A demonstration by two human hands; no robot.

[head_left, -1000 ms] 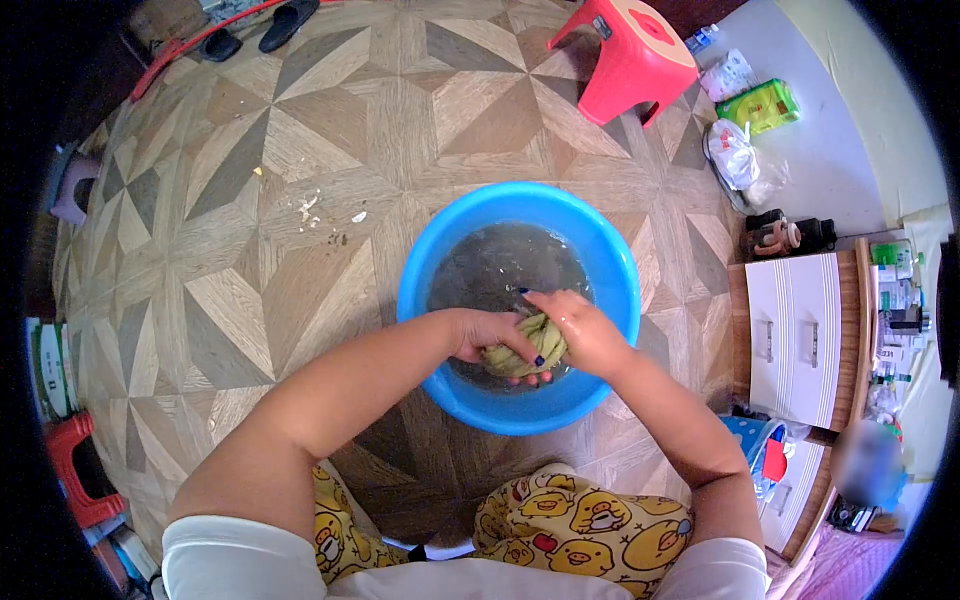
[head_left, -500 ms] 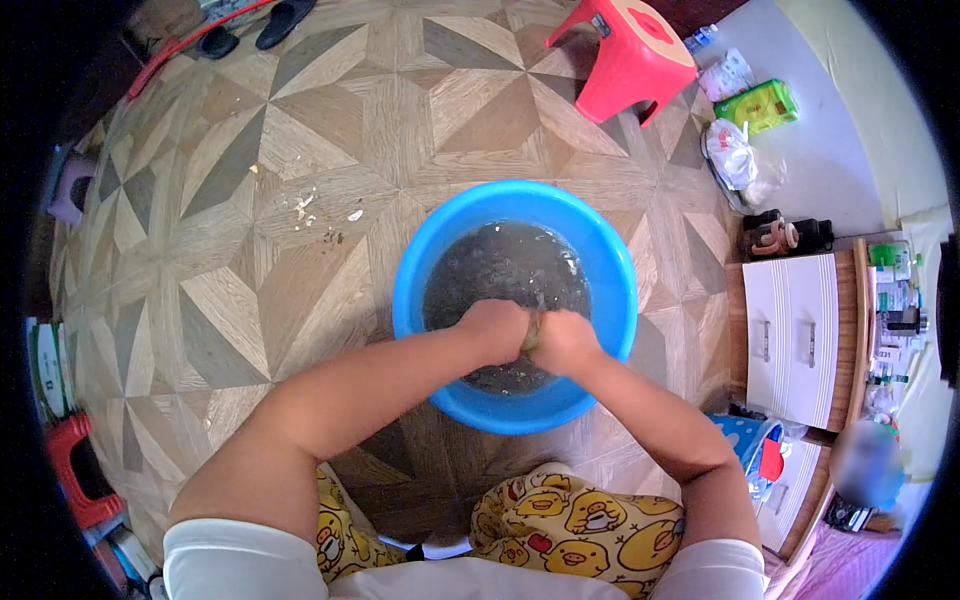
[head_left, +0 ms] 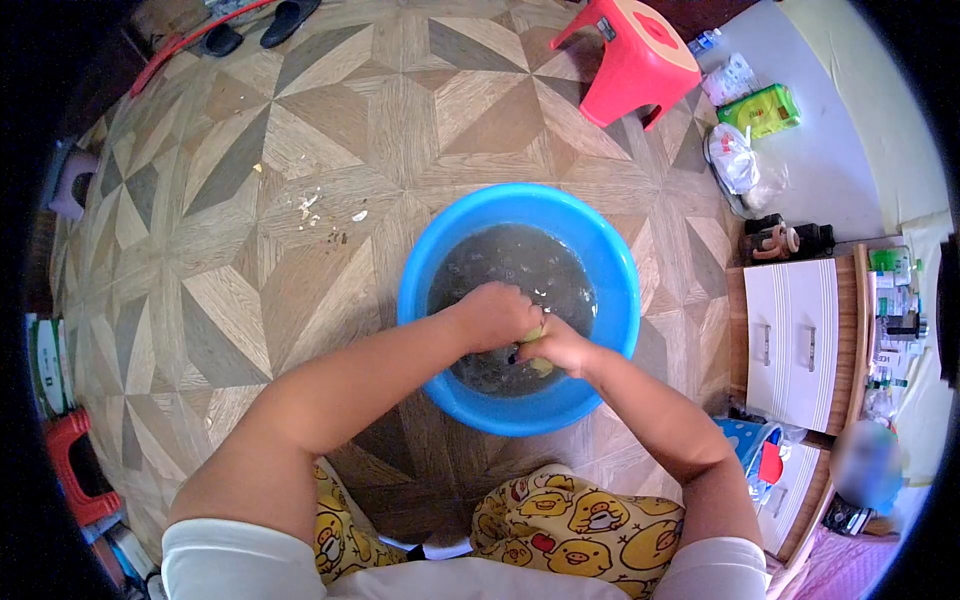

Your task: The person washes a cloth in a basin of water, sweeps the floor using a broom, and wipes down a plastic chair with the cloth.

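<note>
White short-sleeved top (head_left: 240, 556); yellow chick-print trousers (head_left: 580, 520); dark nail polish (head_left: 513, 357)

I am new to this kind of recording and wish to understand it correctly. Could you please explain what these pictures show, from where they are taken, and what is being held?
There is no machine here: a person works with two bare hands. All the pictures come from one camera worn on the person's head, looking forward and down, so the arms reach in from below. The left hand and right hand are close together, seen within the rim of a blue basin holding murky water. They grip a yellowish cloth, mostly hidden by the hands. The basin stands on a patterned floor. Pale scraps lie to its left, a red stool stands beyond it, and a white-fronted cabinet is at the right.
</note>
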